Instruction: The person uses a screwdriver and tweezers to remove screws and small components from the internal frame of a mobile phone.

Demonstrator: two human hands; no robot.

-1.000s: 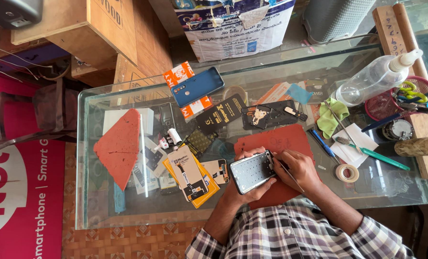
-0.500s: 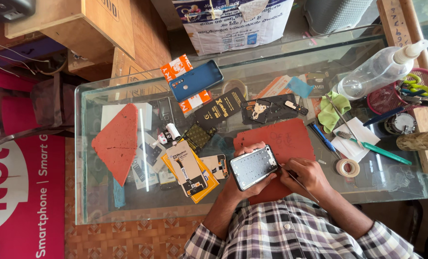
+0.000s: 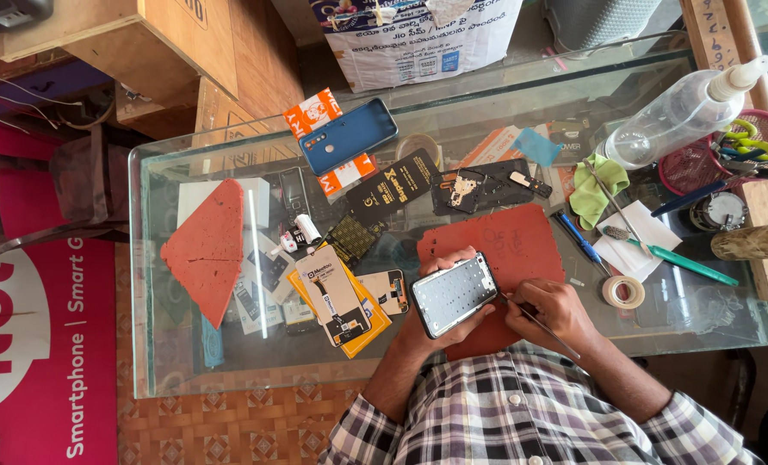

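My left hand point(image 3: 431, 323) fingers are wrapped around the opened phone point(image 3: 454, 294), lower middle of the frame, over the red mat point(image 3: 522, 245) on the glass table point(image 3: 229, 362). Right hand point(image 3: 549, 312) fingers pinch a thin metal tool point(image 3: 546, 328), tip touching the phone's right edge.

Compared with one second earlier, the opened phone point(image 3: 454, 294) sits tilted further, its top end turned toward 2 o'clock and its lower end toward 8 o'clock. The left hand point(image 3: 425, 320) now cups it from below at 7 o'clock, with fingertips curling over the upper edge. The right hand point(image 3: 549, 312) has shifted to 3 o'clock of the phone, and its thin metal tool point(image 3: 539, 323) now meets the phone's right edge, where before it lay over the phone's lower corner. The camera view has drifted slightly, showing more of the checked shirt point(image 3: 522, 418).
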